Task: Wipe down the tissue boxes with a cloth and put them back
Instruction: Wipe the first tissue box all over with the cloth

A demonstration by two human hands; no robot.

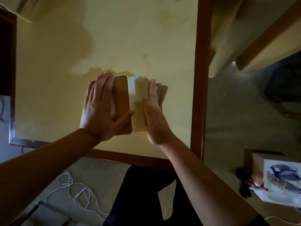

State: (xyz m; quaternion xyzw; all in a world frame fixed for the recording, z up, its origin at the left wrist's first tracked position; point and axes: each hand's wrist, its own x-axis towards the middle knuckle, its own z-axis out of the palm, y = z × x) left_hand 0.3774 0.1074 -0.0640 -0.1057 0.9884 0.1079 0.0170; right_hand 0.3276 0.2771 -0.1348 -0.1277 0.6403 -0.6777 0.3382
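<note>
From the head camera I see a white rectangular tissue box with a rounded wooden lid lying tipped on its side on the smooth yellow tabletop with a dark red-brown wooden rim. My left hand lies flat on the wood-grain lid, fingers straight, thumb stretched across the lid's near edge; white tissue shows under the palm. My right hand presses a brownish-grey cloth, soft and folded, against the box's matte white side with straight fingers. A white cord loops on the floor.
</note>
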